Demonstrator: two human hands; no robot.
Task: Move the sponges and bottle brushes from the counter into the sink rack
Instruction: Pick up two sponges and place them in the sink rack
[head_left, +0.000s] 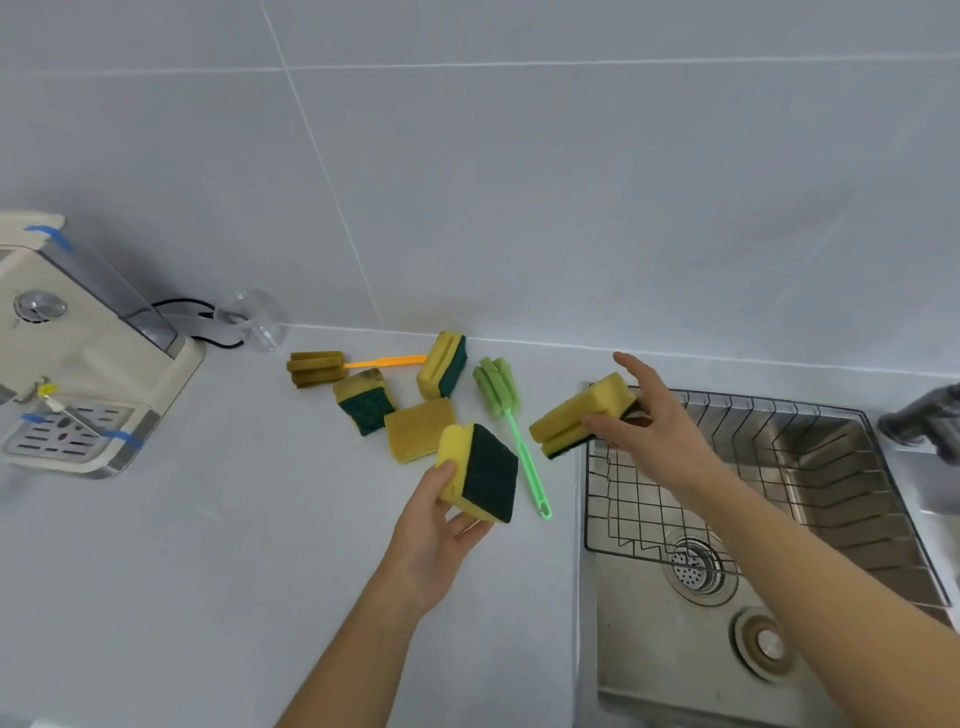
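We note the left hand (434, 535) gripping a yellow-green sponge (480, 472) above the counter (208, 571). The right hand (652, 421) pinches a second sponge (576, 410) over the wire sink rack's (779, 457) left rim. Three sponges (415, 402), an orange-handled brush (332, 365) and a green brush (511, 415) lie on the counter.

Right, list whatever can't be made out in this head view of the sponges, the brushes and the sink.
- Tap at the sink's right: cut off by the frame edge and blurred.
- Yellow-and-green sponge in the right hand: its far end is covered by the right hand.
- Wire sink rack: its near-left part is hidden by the right forearm.
- Cream countertop appliance: cut off at the left edge.
- Clear cup by the wall: too faint to tell its contents.
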